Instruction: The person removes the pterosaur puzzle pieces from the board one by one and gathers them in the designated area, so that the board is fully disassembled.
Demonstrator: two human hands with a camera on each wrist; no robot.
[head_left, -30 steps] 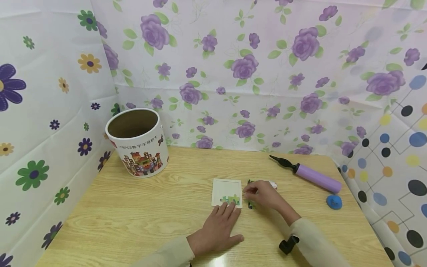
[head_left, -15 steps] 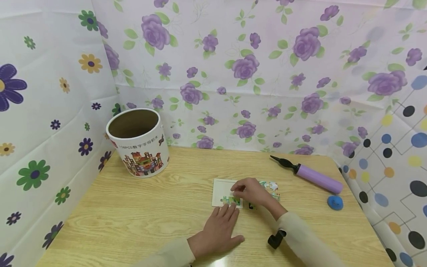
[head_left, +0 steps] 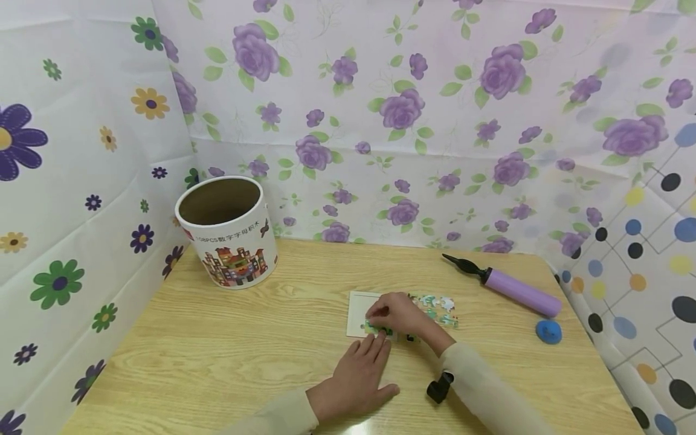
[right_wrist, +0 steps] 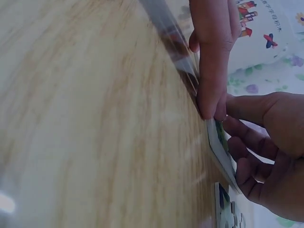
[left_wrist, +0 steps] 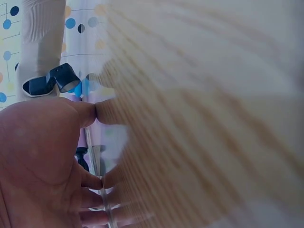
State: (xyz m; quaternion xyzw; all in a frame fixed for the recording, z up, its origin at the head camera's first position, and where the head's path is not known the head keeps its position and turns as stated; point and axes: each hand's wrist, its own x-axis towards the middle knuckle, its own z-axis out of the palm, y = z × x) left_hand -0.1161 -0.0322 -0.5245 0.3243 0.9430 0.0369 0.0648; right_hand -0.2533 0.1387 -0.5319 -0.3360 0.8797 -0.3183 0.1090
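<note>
A white puzzle tray (head_left: 354, 309) lies on the table, with green jigsaw pieces (head_left: 371, 329) joined along its near side. My left hand (head_left: 356, 374) rests flat, straight fingertips at the tray's near edge; the left wrist view shows its palm side (left_wrist: 40, 152) against the tabletop. Over the tray, my right hand (head_left: 401, 313) has its thumb and forefinger together, pinching a small puzzle piece mostly hidden by the fingers. In the right wrist view, the right hand (right_wrist: 280, 147) is at the tray edge (right_wrist: 221, 154), its thumb tip close to the left fingers (right_wrist: 213, 76).
Several loose puzzle pieces (head_left: 447, 305) lie together right of the tray, partly behind the right forearm. Further right are a purple hand pump (head_left: 522, 292) and a blue button-like disc (head_left: 549, 331). A white printed bucket (head_left: 234, 241) stands at the back left.
My right hand has moved left from the loose pieces to over the tray, uncovering more of those pieces. My left hand has stayed at the tray's near edge.
</note>
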